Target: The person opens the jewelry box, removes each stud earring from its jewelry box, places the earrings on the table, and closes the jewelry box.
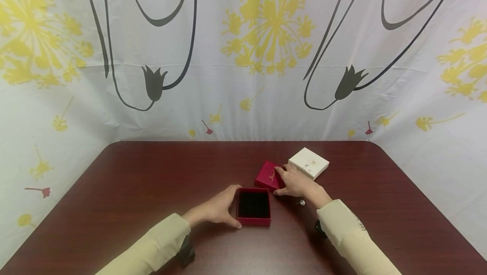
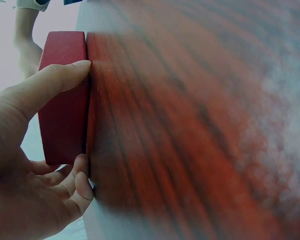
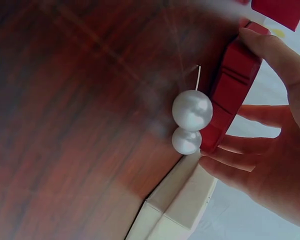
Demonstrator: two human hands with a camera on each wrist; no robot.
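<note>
red box [image 1: 254,221] within left grip [image 1: 220,208], red lid [image 1: 265,175] seemingly within right grip [image 1: 298,183]

Head bright | left wrist — tabletop [image 2: 200,125] glare, haze | right wrist — dimmer

A white curtain [image 1: 228,93] hangs behind the table [image 1: 160,173] and along its left and right sides, with a faint crease running across it. Its print shows large yellow flower bursts [image 1: 272,25], grey tulips [image 1: 154,83] on long curling stems [image 1: 195,12], and small red blossoms [image 1: 208,130]. The table is dark reddish-brown with streaked grain and rounded far corners. Soft light leaves a pale sheen [image 1: 247,251] near the front.
</note>
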